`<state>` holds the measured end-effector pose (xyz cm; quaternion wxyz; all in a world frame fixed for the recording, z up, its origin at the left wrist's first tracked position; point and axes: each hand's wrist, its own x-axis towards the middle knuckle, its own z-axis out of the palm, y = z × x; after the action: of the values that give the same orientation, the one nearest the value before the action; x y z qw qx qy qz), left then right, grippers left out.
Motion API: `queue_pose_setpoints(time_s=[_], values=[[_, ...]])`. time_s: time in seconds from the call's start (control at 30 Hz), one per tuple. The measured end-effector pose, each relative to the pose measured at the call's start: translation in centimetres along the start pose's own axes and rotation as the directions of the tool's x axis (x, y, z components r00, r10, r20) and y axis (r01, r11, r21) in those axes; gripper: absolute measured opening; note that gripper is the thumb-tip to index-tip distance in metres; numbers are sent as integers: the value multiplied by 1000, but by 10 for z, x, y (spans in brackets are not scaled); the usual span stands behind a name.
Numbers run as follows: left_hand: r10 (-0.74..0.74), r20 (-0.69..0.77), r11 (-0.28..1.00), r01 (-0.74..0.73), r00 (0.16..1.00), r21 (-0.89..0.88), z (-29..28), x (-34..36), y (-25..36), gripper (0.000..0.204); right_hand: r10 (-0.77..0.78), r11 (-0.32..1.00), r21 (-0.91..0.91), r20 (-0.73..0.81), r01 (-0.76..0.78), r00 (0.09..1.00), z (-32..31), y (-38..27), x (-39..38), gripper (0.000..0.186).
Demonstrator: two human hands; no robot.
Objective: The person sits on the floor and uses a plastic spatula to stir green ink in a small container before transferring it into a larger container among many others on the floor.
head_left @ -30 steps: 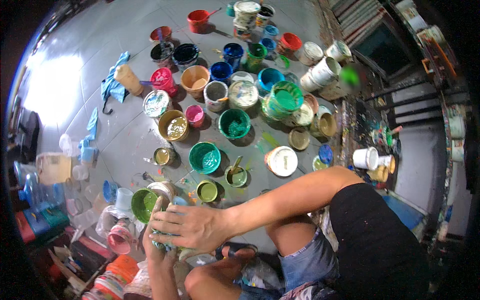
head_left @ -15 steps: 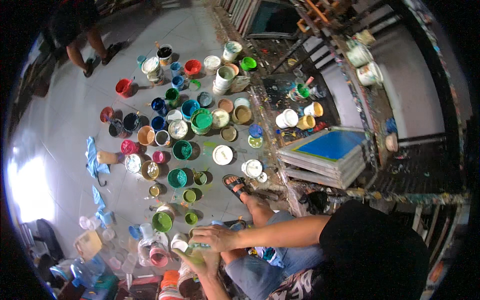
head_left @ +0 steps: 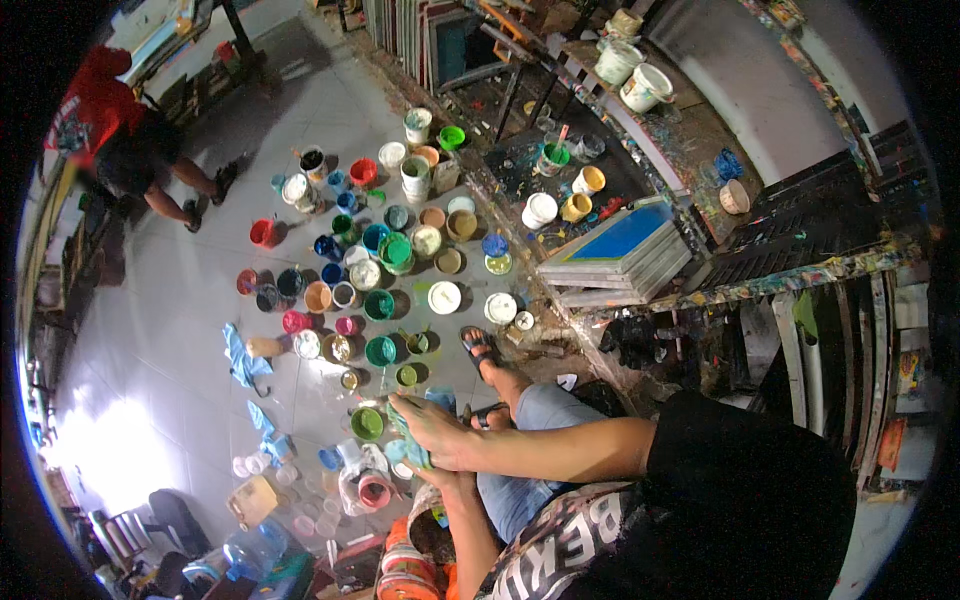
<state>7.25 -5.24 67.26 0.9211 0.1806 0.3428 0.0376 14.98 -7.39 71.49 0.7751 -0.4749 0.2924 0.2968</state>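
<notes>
My right hand (head_left: 436, 432), coming in from the right below a black sleeve, is closed on a pale blue-green rag (head_left: 408, 442) that hangs past its fingers. Under it, my left hand (head_left: 432, 474) is pressed up against the rag, its fingers mostly hidden. The hands are together above the floor, close to an open tub of light green paint (head_left: 367, 424). A smaller green pot (head_left: 406, 375) stands a little farther off.
Many open paint tubs, such as a teal one (head_left: 380, 350), crowd the floor. Printing frames (head_left: 620, 250) are stacked on the right ledge. Clear plastic containers (head_left: 255, 555) lie lower left. A person in red (head_left: 100, 110) bends at the upper left.
The view has shifted, bringing the person in red fully into sight. My left palm, facing up and smeared green before, is now mostly covered by my right hand and the rag.
</notes>
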Motion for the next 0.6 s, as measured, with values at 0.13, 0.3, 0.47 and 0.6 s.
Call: queue_pose_setpoints(time_s=[0.13,0.3,0.47,0.6], values=[[-39,25,995,42,999,-95,30,11,0,82,-393,442,-731,364,521,844,-59,-26,-11,39],[-26,27,998,24,999,64,35,35,-7,72,-473,-245,-702,689,669,550,-87,-48,-12,46],[-251,48,959,242,967,147,118,9,-23,84,-355,-235,-771,635,592,686,-130,-80,5,35],[-210,100,956,183,972,228,129,29,-40,84,-368,-290,-748,662,596,653,-145,-88,41,29]])
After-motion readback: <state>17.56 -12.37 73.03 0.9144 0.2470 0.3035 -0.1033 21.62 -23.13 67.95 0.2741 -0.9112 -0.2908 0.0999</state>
